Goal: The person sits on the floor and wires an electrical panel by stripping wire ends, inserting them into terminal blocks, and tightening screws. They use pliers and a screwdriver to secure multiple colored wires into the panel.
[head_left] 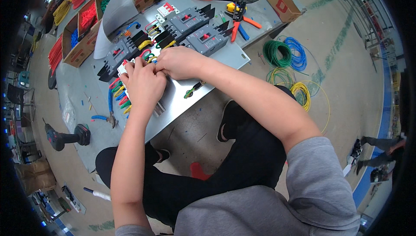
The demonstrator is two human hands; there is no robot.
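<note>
My left hand (144, 84) rests with bent fingers over a white miniature circuit breaker (123, 66) and coloured wires on a metal mounting plate (175, 99). Right beside it my right hand (180, 62) is closed, its fingertips meeting the left ones over the wire ends; what they pinch is hidden. A dark grey moulded-case breaker (117, 54) sits left of the hands. Two more, a grey breaker (207, 38) and its neighbour (187, 20), are mounted beyond the right hand. Wires with coloured sleeves (122, 95) stick out below the left hand.
Blue-handled pliers (111, 119) and a cordless drill (67, 137) lie at left. Orange-handled cutters (238, 17) and a tape measure (234, 7) lie at the far right. Cardboard bins (84, 47) hold coloured sleeves. Wire coils (277, 54) are on the floor; a carton (281, 1) stands at the table edge.
</note>
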